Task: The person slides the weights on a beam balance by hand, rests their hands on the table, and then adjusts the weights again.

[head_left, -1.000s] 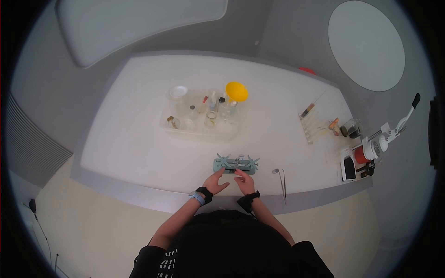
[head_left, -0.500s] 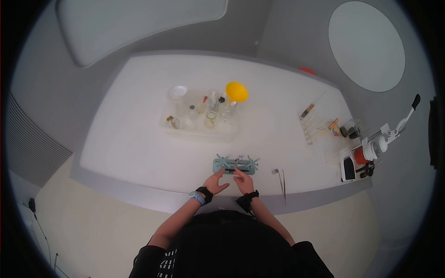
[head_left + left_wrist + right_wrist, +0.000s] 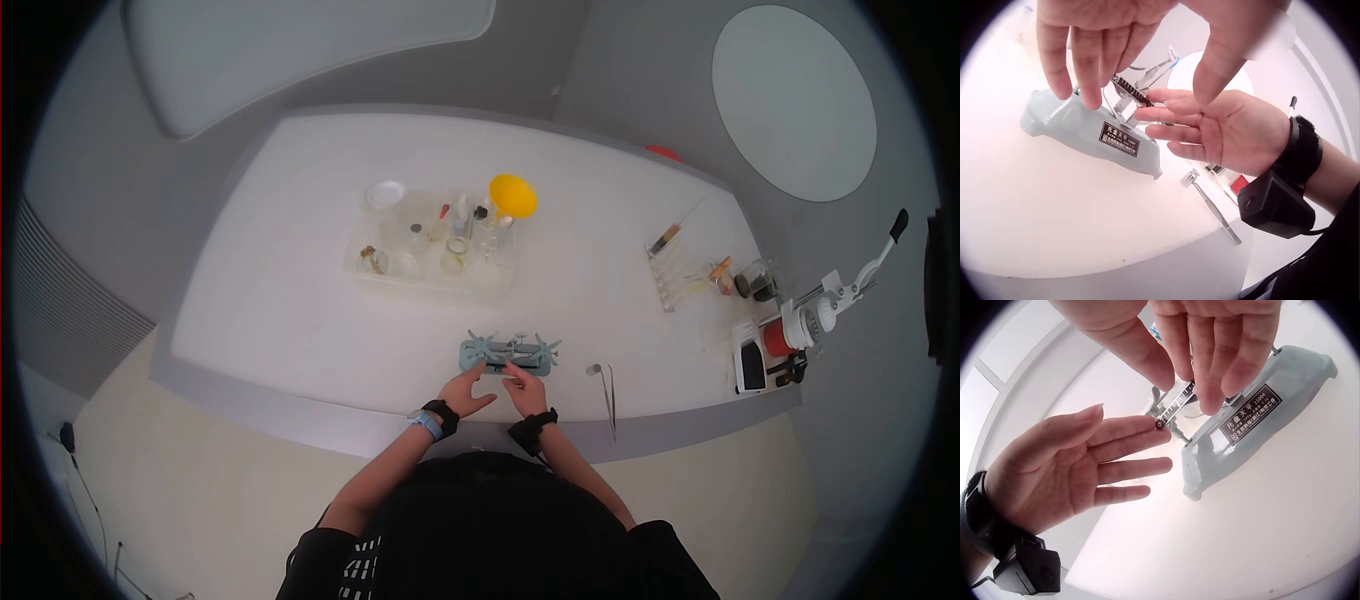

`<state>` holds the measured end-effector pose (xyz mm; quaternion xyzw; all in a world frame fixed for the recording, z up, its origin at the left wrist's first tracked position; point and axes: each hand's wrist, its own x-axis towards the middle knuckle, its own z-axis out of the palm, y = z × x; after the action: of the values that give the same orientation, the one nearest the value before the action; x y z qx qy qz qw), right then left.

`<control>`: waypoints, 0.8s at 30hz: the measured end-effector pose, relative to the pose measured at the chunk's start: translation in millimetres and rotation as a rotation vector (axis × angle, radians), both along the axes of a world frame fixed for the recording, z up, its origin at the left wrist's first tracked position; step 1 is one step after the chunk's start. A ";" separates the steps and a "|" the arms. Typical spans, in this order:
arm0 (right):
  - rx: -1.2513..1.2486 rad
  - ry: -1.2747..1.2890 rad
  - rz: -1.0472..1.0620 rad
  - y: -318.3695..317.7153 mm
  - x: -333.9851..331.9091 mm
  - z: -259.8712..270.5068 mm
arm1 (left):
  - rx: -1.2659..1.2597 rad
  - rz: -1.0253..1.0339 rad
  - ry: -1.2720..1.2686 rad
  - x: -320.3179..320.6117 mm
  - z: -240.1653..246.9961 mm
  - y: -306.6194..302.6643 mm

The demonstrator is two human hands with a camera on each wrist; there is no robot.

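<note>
A pale blue-green tray balance (image 3: 508,357) stands near the front edge of the table, its dark label plate (image 3: 1250,415) facing me. My left hand (image 3: 465,393) is at the balance's front left, fingers extended. In the right wrist view, its fingertips are right at one end of the graduated beam (image 3: 1179,403). My right hand (image 3: 525,392) is at the front right, palm turned inward and fingers mostly straight beside the beam's other end. Tweezers (image 3: 611,405) lie on the table to the right, next to a small metal weight (image 3: 594,370).
A clear bin (image 3: 430,290) of glassware stands behind the balance, with a yellow funnel (image 3: 513,196) at its back right. Toward the right edge are a clear rack (image 3: 664,290), a syringe (image 3: 665,238), jars and a white lever press (image 3: 832,298).
Both hands stay at the front of the balance. The right hand's fingers and thumb have shifted slightly; the left hand looks almost still. The balance and tweezers keep their places.
</note>
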<state>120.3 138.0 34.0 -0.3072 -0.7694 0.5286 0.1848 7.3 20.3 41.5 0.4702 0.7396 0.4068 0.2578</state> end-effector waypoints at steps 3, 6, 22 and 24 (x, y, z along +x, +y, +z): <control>0.014 -0.001 0.001 -0.4 -0.1 0.7 | 0.008 -0.002 0.013 -0.3 -0.3 -0.5; 0.010 -0.019 0.002 -6.0 5.3 0.9 | 0.004 -0.011 0.000 4.8 -5.1 -5.1; -0.012 -0.004 0.021 -0.3 -1.9 0.1 | -0.008 -0.018 -0.004 -1.2 -1.2 -0.7; -0.019 -0.003 0.023 0.2 -2.2 -2.3 | -0.005 -0.018 -0.003 -0.6 -2.6 -0.8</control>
<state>118.2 138.2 31.8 -0.3009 -0.7682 0.5374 0.1749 6.6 19.5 38.9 0.4756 0.7361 0.4032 0.2635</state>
